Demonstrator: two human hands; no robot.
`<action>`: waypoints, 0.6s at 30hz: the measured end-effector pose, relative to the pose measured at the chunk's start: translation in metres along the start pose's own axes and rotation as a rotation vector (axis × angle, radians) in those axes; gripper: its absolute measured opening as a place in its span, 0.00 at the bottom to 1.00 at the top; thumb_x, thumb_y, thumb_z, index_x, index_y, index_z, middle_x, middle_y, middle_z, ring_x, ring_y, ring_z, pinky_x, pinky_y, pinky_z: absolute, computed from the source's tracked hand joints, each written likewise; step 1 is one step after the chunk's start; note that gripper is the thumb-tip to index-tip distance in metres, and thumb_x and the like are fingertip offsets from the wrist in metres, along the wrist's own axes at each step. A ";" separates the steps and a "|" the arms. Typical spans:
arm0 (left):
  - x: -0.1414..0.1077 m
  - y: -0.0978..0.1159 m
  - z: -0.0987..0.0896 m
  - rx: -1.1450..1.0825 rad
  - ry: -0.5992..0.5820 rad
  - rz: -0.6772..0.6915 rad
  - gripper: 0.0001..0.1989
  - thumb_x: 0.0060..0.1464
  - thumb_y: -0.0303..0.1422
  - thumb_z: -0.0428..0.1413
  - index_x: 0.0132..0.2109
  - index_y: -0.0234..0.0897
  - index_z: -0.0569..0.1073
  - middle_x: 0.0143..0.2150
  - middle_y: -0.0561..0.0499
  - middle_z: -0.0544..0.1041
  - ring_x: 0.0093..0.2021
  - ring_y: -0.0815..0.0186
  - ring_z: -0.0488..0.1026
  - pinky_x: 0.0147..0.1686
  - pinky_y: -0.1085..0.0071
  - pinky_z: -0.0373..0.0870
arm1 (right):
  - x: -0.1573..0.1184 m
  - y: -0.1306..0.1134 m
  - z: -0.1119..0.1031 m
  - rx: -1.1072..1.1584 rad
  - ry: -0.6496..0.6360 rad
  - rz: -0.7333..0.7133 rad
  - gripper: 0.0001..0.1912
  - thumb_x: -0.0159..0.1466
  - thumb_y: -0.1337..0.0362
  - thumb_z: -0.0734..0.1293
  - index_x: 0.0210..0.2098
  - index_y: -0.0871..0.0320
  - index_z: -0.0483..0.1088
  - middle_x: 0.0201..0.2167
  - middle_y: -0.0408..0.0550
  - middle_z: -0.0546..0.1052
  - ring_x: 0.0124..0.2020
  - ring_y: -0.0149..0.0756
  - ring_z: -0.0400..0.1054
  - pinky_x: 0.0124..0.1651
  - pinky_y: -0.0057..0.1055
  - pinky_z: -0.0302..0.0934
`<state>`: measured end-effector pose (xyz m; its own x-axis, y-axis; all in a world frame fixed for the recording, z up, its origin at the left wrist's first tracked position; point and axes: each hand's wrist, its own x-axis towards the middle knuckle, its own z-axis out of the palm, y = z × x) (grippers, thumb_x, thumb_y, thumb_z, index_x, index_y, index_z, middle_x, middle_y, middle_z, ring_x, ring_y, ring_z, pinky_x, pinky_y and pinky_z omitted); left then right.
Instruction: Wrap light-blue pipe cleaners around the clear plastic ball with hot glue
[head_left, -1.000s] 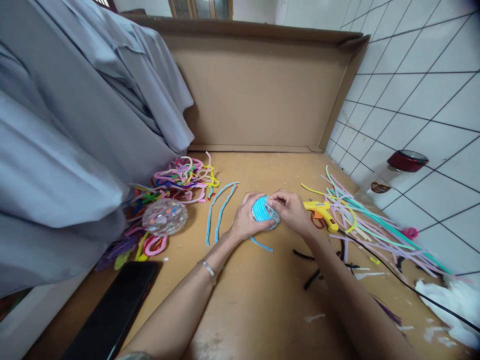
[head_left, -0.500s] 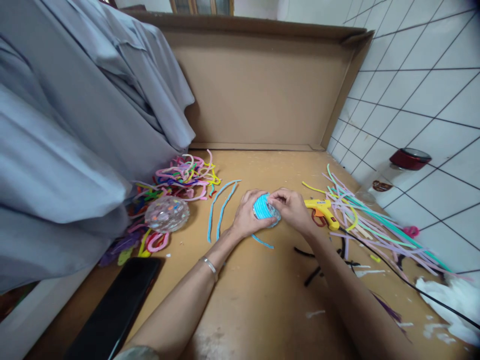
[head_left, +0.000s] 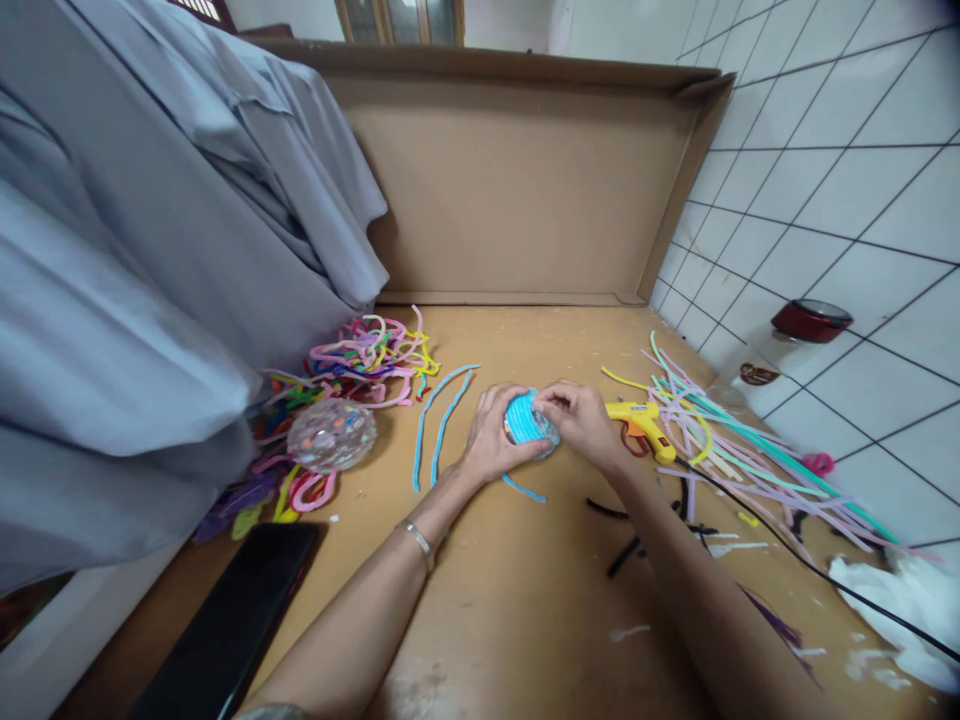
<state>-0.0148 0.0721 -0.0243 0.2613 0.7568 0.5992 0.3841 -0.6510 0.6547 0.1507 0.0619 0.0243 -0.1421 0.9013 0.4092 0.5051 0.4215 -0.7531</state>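
A clear ball, partly wrapped in rows of bright blue pipe cleaner point(head_left: 524, 420), rests in my left hand point(head_left: 489, 438), whose fingers and thumb curl round its left side. My right hand point(head_left: 576, 414) pinches at the upper right of the ball, at the edge of the blue rows. What lies between those fingertips is mostly hidden, but it appears to be the blue pipe cleaner. Two loose blue pipe cleaners point(head_left: 422, 430) lie left of my left hand. A short blue piece point(head_left: 525, 488) shows below the ball.
A yellow glue gun point(head_left: 643, 425) with a black cord lies right of my right hand, by pastel pipe cleaners point(head_left: 750, 445). At left are a second clear ball point(head_left: 331, 435), tangled coloured pipe cleaners point(head_left: 360, 350) and a black phone point(head_left: 232, 610). A red-lidded jar point(head_left: 780, 350) stands by the tiles.
The view has shifted slightly, so everything sits a little lower and to the left. Both hands keep nearly the same hold on the wrapped ball.
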 end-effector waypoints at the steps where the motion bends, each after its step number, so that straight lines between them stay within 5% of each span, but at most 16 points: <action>1: 0.000 -0.001 0.000 -0.002 -0.002 0.011 0.34 0.39 0.42 0.67 0.52 0.41 0.66 0.51 0.45 0.71 0.53 0.54 0.68 0.53 0.56 0.66 | 0.000 0.000 0.000 0.001 -0.003 0.001 0.08 0.58 0.64 0.65 0.29 0.59 0.75 0.27 0.47 0.77 0.29 0.34 0.69 0.34 0.30 0.63; 18: -0.004 -0.005 0.005 -0.036 0.024 0.050 0.30 0.42 0.41 0.66 0.52 0.42 0.65 0.54 0.44 0.71 0.55 0.55 0.68 0.54 0.55 0.65 | 0.000 -0.001 -0.002 -0.067 -0.002 -0.015 0.07 0.58 0.65 0.65 0.29 0.59 0.75 0.28 0.48 0.77 0.30 0.35 0.70 0.35 0.30 0.62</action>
<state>-0.0132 0.0725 -0.0318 0.2581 0.7221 0.6419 0.3394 -0.6898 0.6395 0.1517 0.0616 0.0256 -0.1515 0.8952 0.4191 0.5591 0.4273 -0.7105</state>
